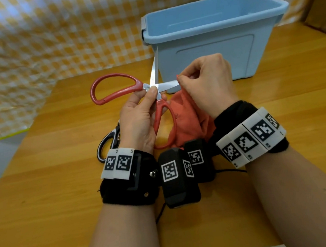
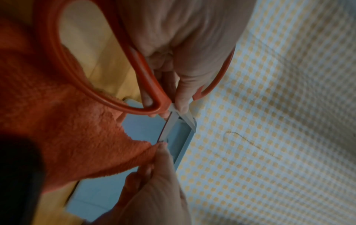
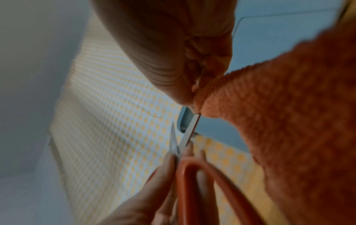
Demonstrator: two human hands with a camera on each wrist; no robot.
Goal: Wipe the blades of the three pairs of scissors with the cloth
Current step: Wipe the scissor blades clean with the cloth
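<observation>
Red-handled scissors (image 1: 113, 88) are held above the table with their blades spread wide. My left hand (image 1: 145, 103) pinches them at the pivot, thumb on top. One blade (image 1: 155, 69) points up and away; the other blade (image 1: 169, 85) points right into the orange cloth (image 1: 186, 118). My right hand (image 1: 199, 78) pinches the cloth around that blade near its tip. The cloth (image 2: 67, 129) hangs down to the table. In the right wrist view the cloth (image 3: 279, 114) wraps the blade end (image 3: 190, 129). Black-and-white-handled scissors (image 1: 107, 144) lie on the table, partly hidden by my left wrist.
An open light-blue plastic bin (image 1: 209, 36) stands on the wooden table (image 1: 64, 195) just behind the hands. A yellow-and-white checked cloth (image 1: 37, 40) hangs at the back and left. The table's left edge runs close to the black-handled scissors.
</observation>
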